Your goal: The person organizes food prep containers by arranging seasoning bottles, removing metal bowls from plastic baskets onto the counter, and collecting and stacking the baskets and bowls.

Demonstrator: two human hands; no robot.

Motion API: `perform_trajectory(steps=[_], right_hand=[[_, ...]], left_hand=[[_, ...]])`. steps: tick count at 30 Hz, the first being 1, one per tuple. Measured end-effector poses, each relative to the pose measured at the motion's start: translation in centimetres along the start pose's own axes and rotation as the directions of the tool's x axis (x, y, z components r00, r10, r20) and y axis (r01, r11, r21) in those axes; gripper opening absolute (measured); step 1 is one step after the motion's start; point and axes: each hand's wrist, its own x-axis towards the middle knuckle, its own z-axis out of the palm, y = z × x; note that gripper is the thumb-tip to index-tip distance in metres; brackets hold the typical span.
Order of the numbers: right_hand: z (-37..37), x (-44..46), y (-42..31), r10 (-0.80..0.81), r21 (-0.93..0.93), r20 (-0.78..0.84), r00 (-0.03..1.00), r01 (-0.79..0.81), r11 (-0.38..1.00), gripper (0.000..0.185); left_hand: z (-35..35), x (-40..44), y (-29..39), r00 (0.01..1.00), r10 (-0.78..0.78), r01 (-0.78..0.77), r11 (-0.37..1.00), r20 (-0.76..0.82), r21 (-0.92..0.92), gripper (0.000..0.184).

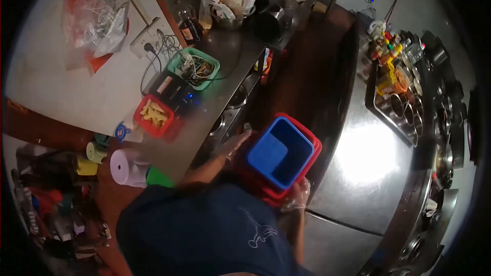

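A blue square container (272, 148) sits nested inside a red container (313, 140), tilted so that I look down into it. It appears to hold nothing, though part of its inside is in dark shadow. My right hand (298, 196), in a clear plastic glove, grips the red container at its lower right corner. On the other side, my left hand (236, 144), gloved too, is against the red container's left side; some of its fingers are hidden. The stack is held in front of my dark blue shirt.
To the left, a steel counter (215, 51) bears a red basket (168, 127) of yellowish pieces and a green basket (217, 71) of small items. A shiny steel worktop (353, 189) with a condiment tray (376, 103) lies right. Stools (128, 167) stand lower left.
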Motion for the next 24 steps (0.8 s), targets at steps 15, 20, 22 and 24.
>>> perform_trajectory(steps=[15, 20, 22, 24], right_hand=[[18.6, 35.1, -0.3, 0.162, -0.263, 0.382, 0.91, -0.061, 0.963, 0.034], [23.5, 40.6, -2.0, 0.184, -0.319, 0.431, 0.884, -0.042, 0.947, 0.037], [25.2, 42.1, -4.6, 0.076, -0.664, 0.482, 0.873, 0.308, 0.681, 0.032], [25.8, 44.7, -3.7, 0.124, -0.564, 0.493, 0.861, 0.208, 0.799, 0.025]], left_hand=[[-2.4, 11.6, 14.7, 0.756, 0.653, -0.61, 0.674, 0.049, 0.418, 0.048], [-3.1, 13.4, 16.4, 0.732, 0.68, -0.629, 0.656, 0.036, 0.416, 0.049], [0.9, 12.0, 17.8, 0.754, 0.656, -0.611, 0.684, 0.03, 0.398, 0.053], [8.4, 8.3, 19.4, 0.814, 0.571, -0.569, 0.821, -0.103, 0.055, 0.057]])
